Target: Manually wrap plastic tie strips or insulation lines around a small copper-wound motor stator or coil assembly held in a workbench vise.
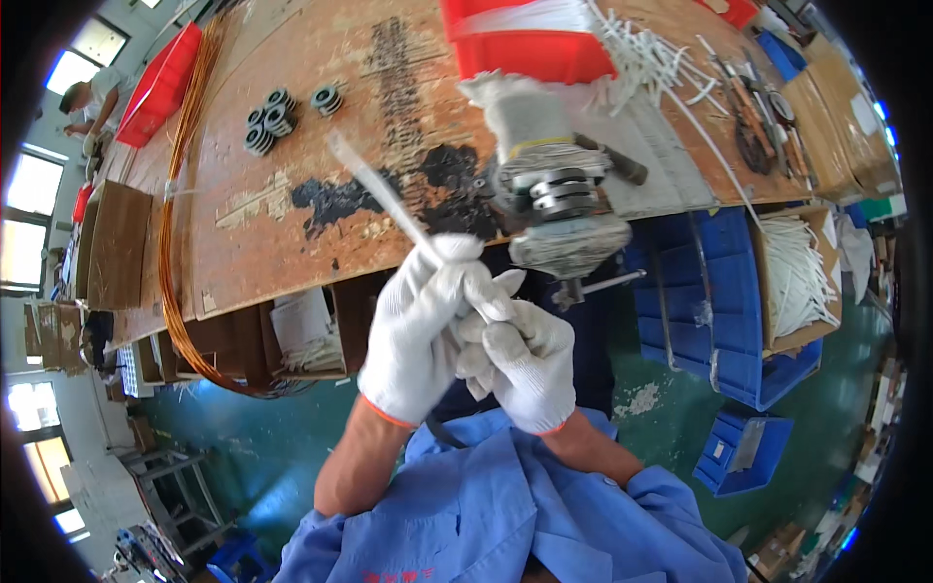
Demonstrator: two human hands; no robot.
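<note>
My left hand point(418, 321), in a white knit glove, is closed around a long, flat white strip point(379, 189). The strip sticks up and to the left over the front edge of the workbench, slightly blurred. My right hand point(533, 364), gloved the same way, is closed right beside the left one, its fingertips touching the left fingers. What lies between its fingers is hidden by the gloves. Just beyond my hands stands a bench vise point(569, 243) with wrapped, padded parts. A stack of dark and shiny rings point(564, 194) sits at its jaws.
Several ring-shaped dark parts point(272, 119) lie on the worn wooden bench point(248, 223). A red bin point(530, 56) and loose white strips point(651, 58) are at the back. Hand tools point(763, 117) lie at right, above a blue crate point(714, 301). Orange wire point(167, 253) hangs at left.
</note>
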